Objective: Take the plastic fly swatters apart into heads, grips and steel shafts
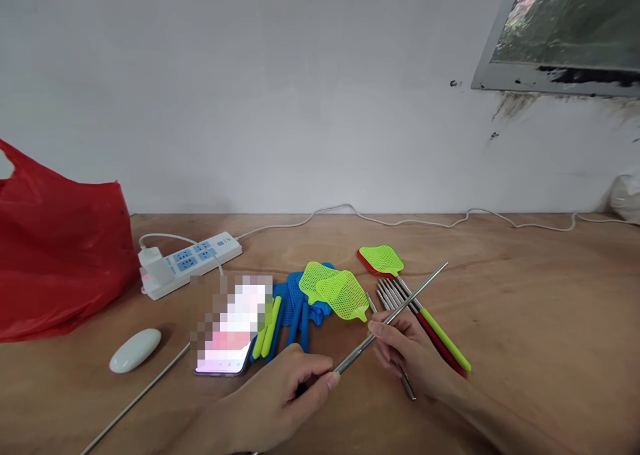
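A thin silver metal rod [355,353], thicker at its lower end like a telescoping tube, slants up to the right between my hands. My left hand [280,391] is closed around its thick end. Higher along it, the thumb and fingers of my right hand [403,341] pinch the rod. A second metal rod [407,383] passes under my right hand; whether it is held or lying there I cannot tell. Beyond the right hand lie several metal rods [389,293] side by side. Green mesh fly swatter heads [345,295] overlap blue ones [294,291], with loose green handles [271,327] and blue handles [305,328] nearby.
Fly swatters with a green handle [445,338] and a red one lie at right. A lit phone [227,335], a white mouse-shaped object [135,350] and a power strip [200,261] are at left, beside a red plastic bag [65,248]. A white cable [400,223] runs along the wall.
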A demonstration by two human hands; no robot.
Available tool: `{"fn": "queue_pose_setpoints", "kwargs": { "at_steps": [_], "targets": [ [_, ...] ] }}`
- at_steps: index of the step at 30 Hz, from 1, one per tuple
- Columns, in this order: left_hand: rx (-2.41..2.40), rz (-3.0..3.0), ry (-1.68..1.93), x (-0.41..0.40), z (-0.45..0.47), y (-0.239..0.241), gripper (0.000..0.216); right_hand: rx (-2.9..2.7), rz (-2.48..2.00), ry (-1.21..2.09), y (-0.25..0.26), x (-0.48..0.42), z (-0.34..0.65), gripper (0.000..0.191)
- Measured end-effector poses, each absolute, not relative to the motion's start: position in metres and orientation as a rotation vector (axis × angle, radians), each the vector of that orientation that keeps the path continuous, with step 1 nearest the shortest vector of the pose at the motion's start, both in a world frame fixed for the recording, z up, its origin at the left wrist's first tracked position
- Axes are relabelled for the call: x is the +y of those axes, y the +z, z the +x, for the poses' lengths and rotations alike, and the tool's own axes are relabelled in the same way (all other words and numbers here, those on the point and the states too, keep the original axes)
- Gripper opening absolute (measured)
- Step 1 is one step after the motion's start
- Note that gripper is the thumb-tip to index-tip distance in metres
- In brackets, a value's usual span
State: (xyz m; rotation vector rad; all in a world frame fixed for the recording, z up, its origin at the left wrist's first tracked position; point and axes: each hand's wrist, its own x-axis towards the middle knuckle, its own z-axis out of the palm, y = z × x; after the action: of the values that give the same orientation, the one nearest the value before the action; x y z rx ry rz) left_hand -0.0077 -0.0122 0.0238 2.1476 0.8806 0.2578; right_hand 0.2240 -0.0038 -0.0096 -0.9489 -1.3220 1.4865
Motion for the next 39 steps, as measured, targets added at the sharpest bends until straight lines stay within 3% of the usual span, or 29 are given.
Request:
{"fn": "queue_pose_setpoints", "kwargs": {
  "at_steps": [12,17,21,30,35,39],
  "targets": [
    [0.888,2.134,0.235,-0.013,-0.007,0.026,0.046,-1.388,-0.963,1.639,-0.007,-0.008,0.217,0.056],
    [0.921,2.127,0.208,-0.012,-0.010,0.024,0.048,-0.890,-0.944,1.377,-0.003,-0.002,0.220,0.051],
    [0.913,2.136,0.213,-0.010,-0.009,0.024,0.049,-0.696,-0.975,1.182,-0.004,-0.002,0.215,0.059],
    [1.014,2.157,0.212,-0.008,-0.007,0.021,0.048,-1.069,-0.944,1.424,-0.020,-0.001,0.216,0.060],
    [1.049,2.074,0.267,-0.007,-0.007,0.021,0.051,-0.932,-0.996,1.128,-0.011,0.003,0.218,0.038],
    [1.046,2.030,0.301,-0.006,-0.006,0.020,0.053,-0.721,-0.967,0.958,-0.002,0.007,0.221,0.066]
  ]
}}
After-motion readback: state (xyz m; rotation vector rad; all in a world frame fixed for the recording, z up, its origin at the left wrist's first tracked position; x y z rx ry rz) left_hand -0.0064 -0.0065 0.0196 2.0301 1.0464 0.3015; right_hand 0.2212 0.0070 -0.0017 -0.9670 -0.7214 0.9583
